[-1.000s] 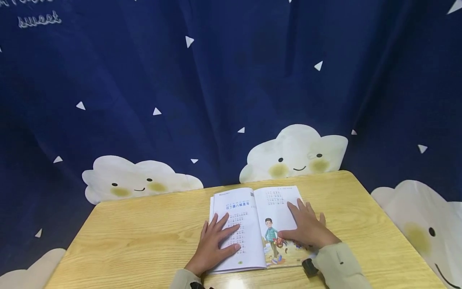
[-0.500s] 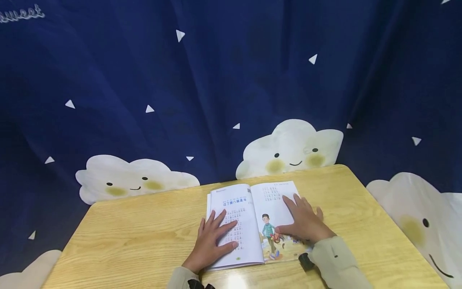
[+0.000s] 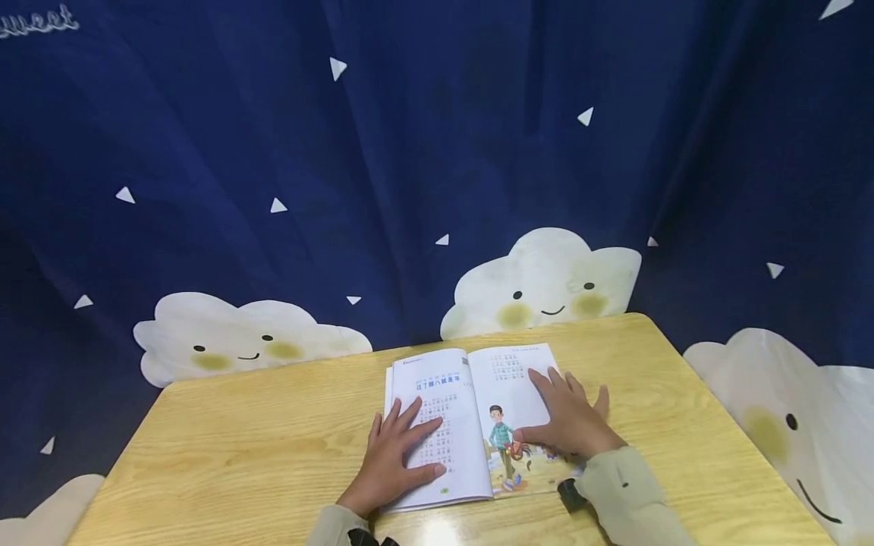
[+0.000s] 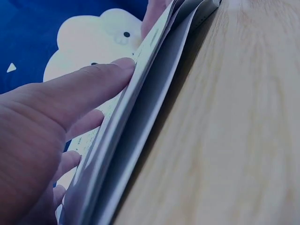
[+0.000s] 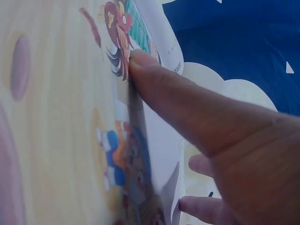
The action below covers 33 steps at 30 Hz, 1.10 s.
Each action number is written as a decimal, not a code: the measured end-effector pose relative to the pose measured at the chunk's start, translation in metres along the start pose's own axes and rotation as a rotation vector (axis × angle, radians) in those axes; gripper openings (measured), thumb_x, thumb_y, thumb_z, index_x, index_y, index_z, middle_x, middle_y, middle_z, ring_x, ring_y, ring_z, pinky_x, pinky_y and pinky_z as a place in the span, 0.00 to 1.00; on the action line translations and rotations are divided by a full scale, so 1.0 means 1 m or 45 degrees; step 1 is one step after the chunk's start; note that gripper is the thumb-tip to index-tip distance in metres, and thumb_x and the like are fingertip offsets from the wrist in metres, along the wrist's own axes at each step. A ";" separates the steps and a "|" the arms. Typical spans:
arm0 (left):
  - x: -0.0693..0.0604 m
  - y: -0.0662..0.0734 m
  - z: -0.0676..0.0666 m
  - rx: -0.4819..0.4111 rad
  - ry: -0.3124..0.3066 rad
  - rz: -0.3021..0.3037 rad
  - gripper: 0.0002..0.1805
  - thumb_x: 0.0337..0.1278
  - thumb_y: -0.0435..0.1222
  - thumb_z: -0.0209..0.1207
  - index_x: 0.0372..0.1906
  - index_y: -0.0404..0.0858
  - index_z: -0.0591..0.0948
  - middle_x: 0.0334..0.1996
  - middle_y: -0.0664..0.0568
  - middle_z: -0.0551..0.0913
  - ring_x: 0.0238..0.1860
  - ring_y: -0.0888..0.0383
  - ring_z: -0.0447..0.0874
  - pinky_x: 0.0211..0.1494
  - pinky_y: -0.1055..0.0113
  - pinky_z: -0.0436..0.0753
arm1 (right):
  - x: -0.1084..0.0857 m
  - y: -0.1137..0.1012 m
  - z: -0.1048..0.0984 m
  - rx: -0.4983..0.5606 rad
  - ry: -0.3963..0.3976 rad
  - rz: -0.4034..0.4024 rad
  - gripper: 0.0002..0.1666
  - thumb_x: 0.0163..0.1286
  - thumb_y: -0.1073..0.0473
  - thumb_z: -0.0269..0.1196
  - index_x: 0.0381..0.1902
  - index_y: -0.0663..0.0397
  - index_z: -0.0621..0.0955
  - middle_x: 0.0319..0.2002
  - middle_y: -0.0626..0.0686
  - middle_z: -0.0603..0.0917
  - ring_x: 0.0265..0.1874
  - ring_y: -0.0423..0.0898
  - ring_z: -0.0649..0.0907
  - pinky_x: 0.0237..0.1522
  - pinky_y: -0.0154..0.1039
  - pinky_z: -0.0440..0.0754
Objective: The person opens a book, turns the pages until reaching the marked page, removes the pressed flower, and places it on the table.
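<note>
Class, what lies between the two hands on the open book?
In the head view, the centre fold of the open book and a printed figure on its right page lie between the left hand and right hand.

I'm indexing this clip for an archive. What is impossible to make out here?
Left page, head view: some lines covered by the left grip.
Right page's picture, head view: partly covered by the right grip.
Small print, head view: too small to read.
Curtain lettering, head view: cut off by the left edge.
Cover design: turned down beneath the pages, all views.
</note>
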State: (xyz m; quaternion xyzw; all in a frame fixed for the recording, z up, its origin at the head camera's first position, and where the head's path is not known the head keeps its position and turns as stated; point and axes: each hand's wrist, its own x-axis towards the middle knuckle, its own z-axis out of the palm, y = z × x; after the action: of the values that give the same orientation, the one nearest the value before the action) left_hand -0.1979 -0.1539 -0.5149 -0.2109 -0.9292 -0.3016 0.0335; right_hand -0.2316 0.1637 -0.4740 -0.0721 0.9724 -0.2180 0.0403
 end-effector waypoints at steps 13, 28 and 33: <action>-0.004 -0.002 0.002 0.011 0.033 0.005 0.36 0.46 0.64 0.63 0.63 0.59 0.76 0.73 0.49 0.61 0.74 0.37 0.44 0.69 0.34 0.39 | 0.002 0.001 0.004 0.006 0.000 -0.040 0.65 0.40 0.22 0.69 0.73 0.42 0.63 0.73 0.65 0.57 0.69 0.70 0.56 0.57 0.79 0.29; -0.002 0.002 0.005 0.015 -0.012 0.017 0.35 0.47 0.63 0.63 0.63 0.58 0.76 0.73 0.49 0.61 0.74 0.37 0.44 0.69 0.34 0.39 | -0.002 0.002 0.002 -0.032 -0.029 0.024 0.65 0.39 0.24 0.70 0.73 0.42 0.63 0.73 0.65 0.57 0.68 0.69 0.57 0.58 0.78 0.29; 0.000 0.002 0.003 0.048 0.005 0.021 0.35 0.47 0.63 0.63 0.63 0.59 0.76 0.73 0.49 0.61 0.74 0.37 0.45 0.69 0.34 0.40 | 0.000 0.002 0.000 -0.009 -0.009 0.011 0.66 0.39 0.25 0.71 0.74 0.44 0.62 0.73 0.64 0.57 0.68 0.68 0.57 0.57 0.78 0.29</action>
State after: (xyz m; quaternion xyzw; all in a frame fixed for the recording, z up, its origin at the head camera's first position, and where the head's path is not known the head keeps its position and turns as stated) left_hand -0.1971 -0.1507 -0.5162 -0.2173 -0.9330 -0.2840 0.0419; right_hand -0.2314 0.1650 -0.4750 -0.0689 0.9734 -0.2140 0.0443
